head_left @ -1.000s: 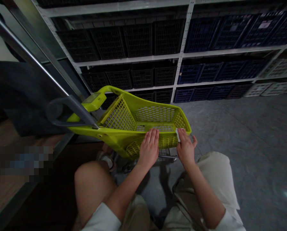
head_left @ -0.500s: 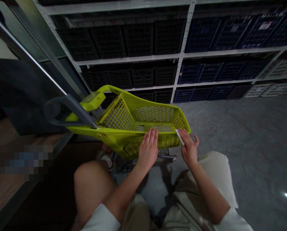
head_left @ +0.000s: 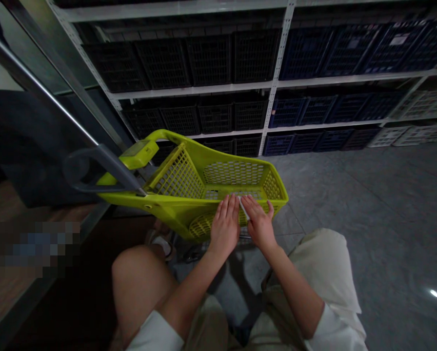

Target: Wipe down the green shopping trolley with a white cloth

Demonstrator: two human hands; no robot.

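Observation:
A yellow-green plastic shopping cart (head_left: 236,200) stands in front of my knees, its lattice basket open at the top. My left hand (head_left: 226,226) lies flat against the near side of the basket, fingers together and stretched to the rim. Close beside it, my right hand (head_left: 258,222) presses a folded white cloth or wipe (head_left: 244,208) onto the same rim, its thumb sticking out. Only a narrow strip of the white piece shows; the rest is under the right fingers.
Behind the cart, white metal shelving (head_left: 273,102) holds several rows of black crates (head_left: 211,61) and dark blue crates (head_left: 306,51). A chrome pole (head_left: 53,100) runs down to a grey loop handle (head_left: 121,170) at the cart's left. Grey floor (head_left: 350,195) extends on the right.
My right hand has slid left along the rim with the white piece, from near the cart's right end to beside my left hand. The left hand has stayed in place.

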